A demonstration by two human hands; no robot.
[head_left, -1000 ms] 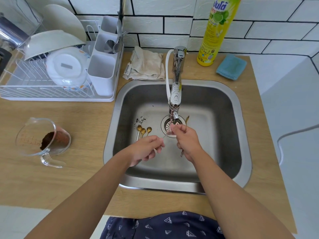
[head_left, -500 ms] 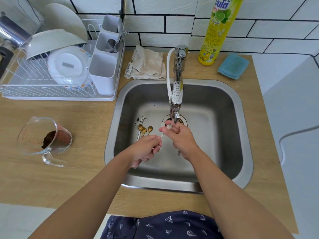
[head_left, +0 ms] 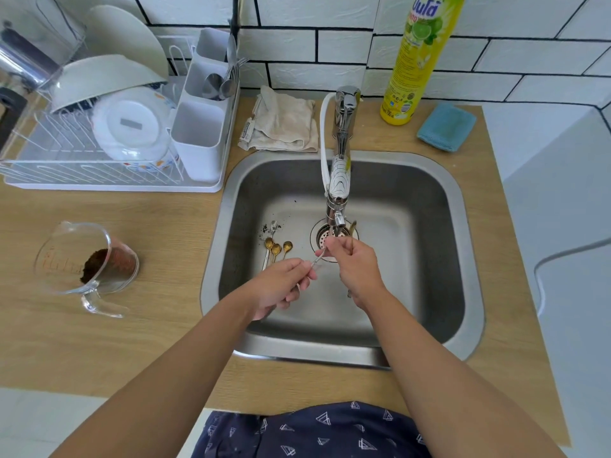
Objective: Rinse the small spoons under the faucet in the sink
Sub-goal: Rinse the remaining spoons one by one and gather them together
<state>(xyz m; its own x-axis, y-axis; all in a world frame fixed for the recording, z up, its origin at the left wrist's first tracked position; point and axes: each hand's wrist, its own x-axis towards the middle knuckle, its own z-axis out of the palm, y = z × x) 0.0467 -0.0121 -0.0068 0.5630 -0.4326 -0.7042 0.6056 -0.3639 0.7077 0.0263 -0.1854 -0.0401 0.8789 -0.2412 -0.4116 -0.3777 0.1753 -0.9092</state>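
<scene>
well, going left to right: a glass measuring cup (head_left: 86,262) with dark grounds sits on the wooden counter (head_left: 158,226), and three gold small spoons (head_left: 276,248) lie on the floor of the sink (head_left: 426,233), left of the drain. the left hand (head_left: 281,285) pinches the handle end of a thin silver spoon (head_left: 318,258) with curled fingers; the right hand (head_left: 355,267) pinches its other end just under the faucet (head_left: 339,180). i'd judge the rinse goes best if the bowl stays in the stream and is turned between the fingertips, grip firm since wet metal slips. against the earlier frames, the hands have drawn slightly apart, so more of the spoon shows between them.
</scene>
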